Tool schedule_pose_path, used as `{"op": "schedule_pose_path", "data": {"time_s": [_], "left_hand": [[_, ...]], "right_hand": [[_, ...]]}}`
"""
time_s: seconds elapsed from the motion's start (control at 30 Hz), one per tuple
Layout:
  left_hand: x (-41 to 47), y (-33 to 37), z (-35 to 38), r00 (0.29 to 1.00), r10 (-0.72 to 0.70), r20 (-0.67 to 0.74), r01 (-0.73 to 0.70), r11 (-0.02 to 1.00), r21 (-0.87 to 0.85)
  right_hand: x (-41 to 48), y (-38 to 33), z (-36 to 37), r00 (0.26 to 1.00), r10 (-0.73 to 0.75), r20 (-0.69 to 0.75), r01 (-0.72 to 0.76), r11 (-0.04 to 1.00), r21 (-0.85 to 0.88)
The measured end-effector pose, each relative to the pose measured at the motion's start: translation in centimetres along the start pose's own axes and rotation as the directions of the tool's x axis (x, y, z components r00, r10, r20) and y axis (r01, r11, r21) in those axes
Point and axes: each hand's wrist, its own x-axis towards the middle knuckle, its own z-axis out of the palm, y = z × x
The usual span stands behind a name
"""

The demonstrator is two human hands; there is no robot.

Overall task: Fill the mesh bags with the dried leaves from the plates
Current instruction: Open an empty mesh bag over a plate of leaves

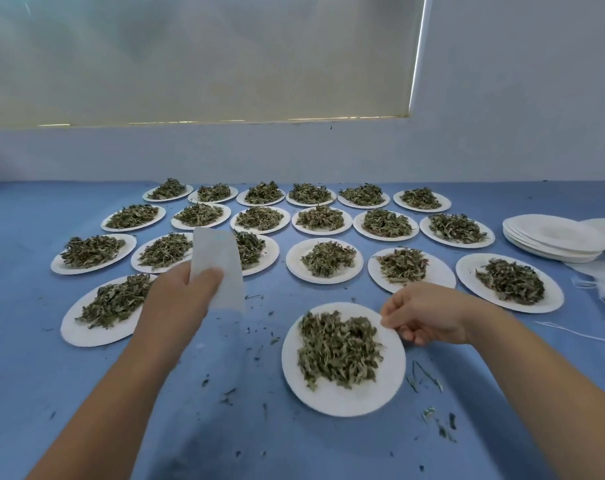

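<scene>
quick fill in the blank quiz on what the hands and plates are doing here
1. The left hand holds up a mesh bag whose colour is ____.
2. The right hand pinches the ____ of the nearest plate.
3. The stacked plates on the right hold nothing: they are ____.
4. The table has a surface coloured ____.

Missing words: white; rim; empty; blue.

The table (24, 209) wears a matt blue cloth-like cover. The plates (342, 400) look like matt white paper. The mesh bag (221, 258) is thin white fabric, slightly translucent. The dried leaves (339, 348) are crinkled, dull green.
</scene>
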Motion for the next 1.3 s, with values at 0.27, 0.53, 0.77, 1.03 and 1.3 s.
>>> {"op": "schedule_pose_path", "data": {"time_s": [0.27,0.53,0.77,1.03,1.3], "left_hand": [[1.9,3.0,2.3,0.945,0.320,0.065,-0.314,0.836,0.451],[2.6,1.4,5.8,0.878,0.443,0.180,-0.467,0.710,0.527],[3.0,2.1,6.7,0.840,0.526,0.137,-0.520,0.705,0.482],[3.4,1.0,7.1,0.781,0.553,0.289,-0.624,0.680,0.385],[2.4,-0.6,8.2,0.764,0.534,0.362,-0.625,0.752,0.209]], "right_hand": [[-0.6,0.0,0.8,0.982,-0.034,-0.185,-0.013,0.970,-0.245],[0.1,-4.3,4.2,0.844,-0.401,-0.355,0.342,0.914,-0.220],[3.2,-9.2,8.5,0.881,-0.464,-0.088,0.473,0.867,0.160],[3.9,-6.7,9.0,0.874,-0.452,-0.178,0.484,0.835,0.262],[4.1,-5.1,9.1,0.854,-0.371,-0.365,0.402,0.916,0.011]]}}
